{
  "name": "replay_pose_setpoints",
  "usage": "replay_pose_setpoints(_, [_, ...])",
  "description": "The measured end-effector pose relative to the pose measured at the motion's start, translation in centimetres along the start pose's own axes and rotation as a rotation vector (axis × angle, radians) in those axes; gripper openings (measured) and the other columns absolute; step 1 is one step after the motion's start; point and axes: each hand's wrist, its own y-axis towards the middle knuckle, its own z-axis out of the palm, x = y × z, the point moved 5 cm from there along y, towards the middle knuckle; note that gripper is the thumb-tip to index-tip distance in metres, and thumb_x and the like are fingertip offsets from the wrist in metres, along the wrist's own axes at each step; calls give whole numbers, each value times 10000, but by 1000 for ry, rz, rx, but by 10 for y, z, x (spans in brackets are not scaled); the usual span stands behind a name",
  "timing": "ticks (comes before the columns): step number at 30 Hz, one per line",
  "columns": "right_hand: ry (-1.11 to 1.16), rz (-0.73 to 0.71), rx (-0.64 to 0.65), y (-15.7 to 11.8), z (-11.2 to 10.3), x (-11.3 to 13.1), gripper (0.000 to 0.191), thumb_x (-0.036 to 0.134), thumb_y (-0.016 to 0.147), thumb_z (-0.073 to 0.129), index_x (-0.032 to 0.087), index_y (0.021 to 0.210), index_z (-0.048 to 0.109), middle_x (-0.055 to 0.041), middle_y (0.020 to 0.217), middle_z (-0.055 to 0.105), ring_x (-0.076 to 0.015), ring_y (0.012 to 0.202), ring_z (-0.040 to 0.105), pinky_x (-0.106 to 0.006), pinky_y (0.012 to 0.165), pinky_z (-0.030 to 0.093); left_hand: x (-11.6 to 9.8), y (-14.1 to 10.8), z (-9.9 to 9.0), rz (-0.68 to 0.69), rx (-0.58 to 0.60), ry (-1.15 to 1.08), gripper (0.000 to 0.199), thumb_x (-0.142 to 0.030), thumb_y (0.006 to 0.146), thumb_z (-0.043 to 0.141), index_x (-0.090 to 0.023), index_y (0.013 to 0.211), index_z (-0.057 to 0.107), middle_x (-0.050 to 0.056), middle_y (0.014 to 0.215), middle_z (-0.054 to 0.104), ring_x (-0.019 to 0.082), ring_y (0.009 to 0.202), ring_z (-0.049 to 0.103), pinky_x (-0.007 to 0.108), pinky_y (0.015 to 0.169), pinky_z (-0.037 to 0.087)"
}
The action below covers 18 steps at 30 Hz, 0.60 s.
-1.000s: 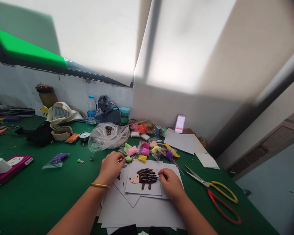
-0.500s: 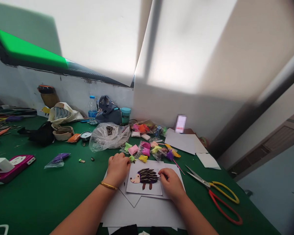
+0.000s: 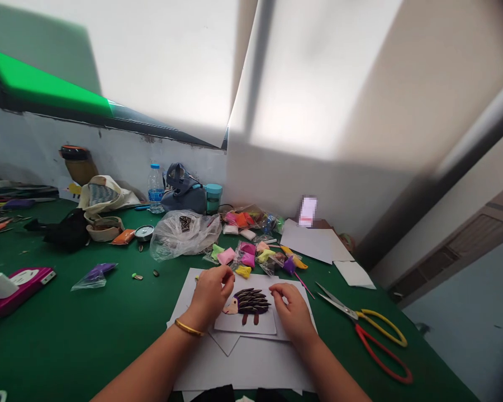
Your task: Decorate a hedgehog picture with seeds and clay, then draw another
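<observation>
Centre of the green worktop (image 3: 88,329), and here's the hedgehog picture card (image 3: 255,326), lying on white paper sheets (image 3: 243,365), its sunflower-seed spines (image 3: 248,300) fanned across the back. Left hand (image 3: 212,296) sits at the card's upper left corner, fingers (image 3: 228,273) bunched tight, whatever they pinch hidden from us. Right hand (image 3: 293,315) is beside the spines, fingers (image 3: 276,288) loose, gripping nothing. Bagged clay (image 3: 243,257) lies just beyond; red-and-yellow scissors (image 3: 371,339) sit off to the right.

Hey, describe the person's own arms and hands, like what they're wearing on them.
Both forearms are bare, with no sleeves or gloves in view. The left hand has a thin gold-coloured bangle at the wrist; the right hand shows no bangle or watch.
</observation>
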Motion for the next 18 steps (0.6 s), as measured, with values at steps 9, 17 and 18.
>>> replay_pose_setpoints(9, [281, -23, 122, -3, 7, 18, 163, 350, 870, 612, 227, 872, 718, -51, 911, 695, -211, 897, 642, -318, 837, 502, -43, -23, 36, -30, 258, -513, 187, -335, 909, 536, -201, 824, 636, -2, 763, 714, 113, 551, 618, 218, 551, 466])
replay_pose_setpoints(17, [313, 166, -2, 2, 1, -1, 260, 446, 865, 563, 198, 857, 640, -45, 856, 665, -211, 835, 595, -308, 783, 477, -25, -13, 21, 84, 84, -166, 181, -255, 922, 532, -228, 983, 700, 48, 1022, 741, 213, 955, 667, 322, 876, 475])
replay_pose_setpoints(18, [282, 190, -12, 3, 0, -4, 263, 447, 866, 550, 199, 861, 636, -42, 857, 664, -212, 837, 591, -306, 777, 471, -18, -11, 19, 78, 66, -87, 201, -231, 925, 521, -233, 1021, 698, 52, 1064, 736, 223, 993, 656, 341, 903, 459])
